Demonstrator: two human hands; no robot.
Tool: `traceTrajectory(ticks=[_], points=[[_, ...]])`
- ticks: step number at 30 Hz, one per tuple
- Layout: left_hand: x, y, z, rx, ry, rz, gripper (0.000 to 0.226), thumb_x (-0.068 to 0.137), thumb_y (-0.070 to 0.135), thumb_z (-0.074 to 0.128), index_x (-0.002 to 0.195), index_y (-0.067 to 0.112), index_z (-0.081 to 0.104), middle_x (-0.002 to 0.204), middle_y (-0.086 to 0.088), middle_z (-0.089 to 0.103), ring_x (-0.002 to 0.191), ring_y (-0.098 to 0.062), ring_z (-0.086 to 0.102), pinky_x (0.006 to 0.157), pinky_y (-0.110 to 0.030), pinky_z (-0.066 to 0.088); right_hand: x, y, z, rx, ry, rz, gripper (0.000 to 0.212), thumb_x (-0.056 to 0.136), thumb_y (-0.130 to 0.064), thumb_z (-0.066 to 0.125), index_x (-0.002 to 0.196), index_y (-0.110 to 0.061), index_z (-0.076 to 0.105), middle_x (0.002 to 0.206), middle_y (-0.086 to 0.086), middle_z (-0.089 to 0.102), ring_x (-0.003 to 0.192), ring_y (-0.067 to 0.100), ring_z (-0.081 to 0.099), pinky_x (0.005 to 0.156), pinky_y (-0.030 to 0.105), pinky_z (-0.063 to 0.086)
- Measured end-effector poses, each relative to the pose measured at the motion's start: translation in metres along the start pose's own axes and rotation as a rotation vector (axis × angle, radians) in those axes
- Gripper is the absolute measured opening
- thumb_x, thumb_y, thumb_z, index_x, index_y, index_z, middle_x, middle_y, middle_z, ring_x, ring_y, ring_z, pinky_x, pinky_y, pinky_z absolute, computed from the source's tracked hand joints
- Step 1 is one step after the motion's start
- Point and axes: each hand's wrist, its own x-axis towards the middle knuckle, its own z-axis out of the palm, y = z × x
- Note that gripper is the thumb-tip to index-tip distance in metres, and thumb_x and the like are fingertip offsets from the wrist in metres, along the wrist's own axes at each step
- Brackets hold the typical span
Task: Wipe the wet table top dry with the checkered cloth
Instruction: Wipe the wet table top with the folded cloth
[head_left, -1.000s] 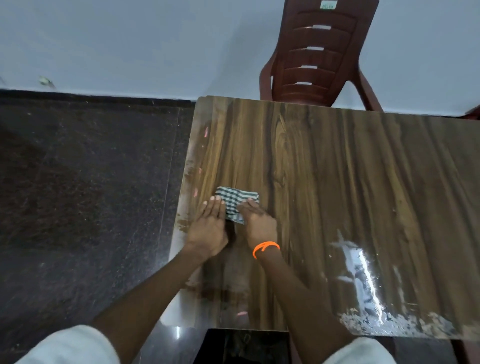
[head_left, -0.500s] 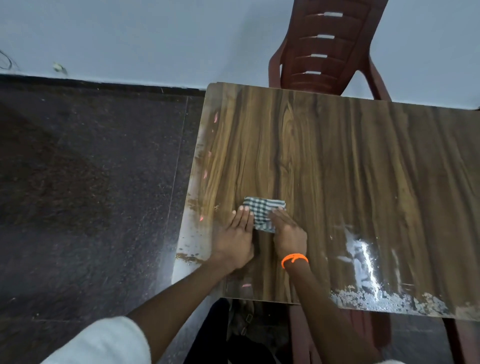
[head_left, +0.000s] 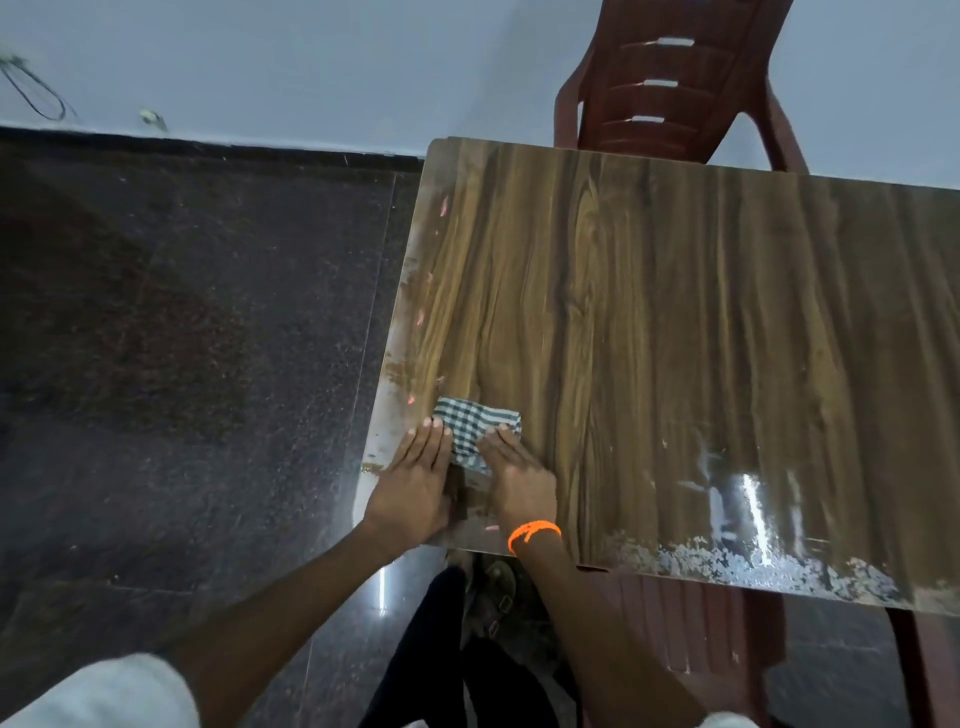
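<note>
The folded checkered cloth (head_left: 475, 426) lies on the wood-grain table top (head_left: 675, 322) near its front left corner. My left hand (head_left: 413, 480) lies flat with straight fingers, its fingertips pressing on the cloth's left edge. My right hand (head_left: 517, 478), with an orange band at the wrist, lies flat too, its fingers pressing on the cloth's right part. The near part of the cloth is hidden under both hands. A shiny wet streak (head_left: 748, 509) shows near the table's front edge to the right.
A dark red plastic chair (head_left: 670, 83) stands behind the table against the pale wall. Dark speckled floor (head_left: 182, 338) lies to the left. The table's left edge (head_left: 387, 379) is worn and pale. Sandalled feet and another chair's red frame show under the front edge.
Both hands and the cloth have slid toward the table's near left corner, closer to the front edge. The hands stay flat on the cloth.
</note>
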Motion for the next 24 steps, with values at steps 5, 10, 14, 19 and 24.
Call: traceTrajectory(ticks=[5, 10, 14, 19, 24], points=[[-0.023, 0.038, 0.018, -0.008, -0.004, 0.032, 0.084, 0.084, 0.038, 0.028, 0.152, -0.011, 0.027, 0.158, -0.031, 0.028, 0.151, -0.041, 0.018, 0.122, -0.049, 0.015, -0.039, 0.024, -0.006, -0.034, -0.003, -0.009, 0.062, 0.062, -0.004, 0.081, 0.119, -0.022, 0.064, 0.131, -0.006, 0.058, 0.127, 0.008, 0.047, 0.083, 0.026, 0.054], [0.008, 0.051, -0.001, 0.086, -0.024, -0.016, 0.081, 0.096, 0.039, 0.028, 0.157, -0.006, -0.003, 0.165, -0.026, -0.003, 0.154, -0.037, -0.009, 0.124, -0.048, -0.004, -0.03, 0.026, -0.008, 0.036, 0.143, 0.156, 0.053, 0.077, 0.005, 0.063, 0.12, -0.024, 0.064, 0.132, -0.008, 0.058, 0.126, 0.009, 0.049, 0.088, 0.026, 0.051], [0.019, 0.027, -0.014, 0.149, -0.002, -0.016, 0.078, 0.097, 0.032, 0.035, 0.158, -0.003, 0.001, 0.167, -0.022, -0.001, 0.155, -0.033, -0.006, 0.125, -0.045, -0.009, -0.016, 0.003, 0.006, 0.061, 0.19, 0.196, 0.042, 0.081, 0.002, 0.055, 0.116, -0.018, 0.066, 0.128, -0.001, 0.061, 0.125, 0.014, 0.051, 0.092, 0.03, 0.05], [-0.015, -0.007, -0.003, 0.139, -0.025, -0.058, 0.081, 0.094, 0.037, 0.033, 0.158, -0.004, 0.006, 0.166, -0.024, 0.004, 0.155, -0.034, -0.001, 0.125, -0.044, -0.009, -0.017, -0.042, 0.023, 0.046, 0.109, 0.128, 0.041, 0.078, -0.004, 0.044, 0.109, -0.017, 0.069, 0.12, -0.002, 0.066, 0.12, 0.015, 0.055, 0.08, 0.027, 0.053], [-0.072, 0.002, 0.016, 0.017, -0.016, -0.022, 0.088, 0.08, 0.047, 0.028, 0.145, -0.01, 0.043, 0.151, -0.03, 0.042, 0.144, -0.041, 0.037, 0.122, -0.044, 0.003, -0.058, -0.049, 0.037, -0.024, 0.002, 0.014, 0.057, 0.078, -0.014, 0.025, 0.118, -0.016, 0.065, 0.13, -0.004, 0.06, 0.13, 0.012, 0.045, 0.087, 0.028, 0.051]])
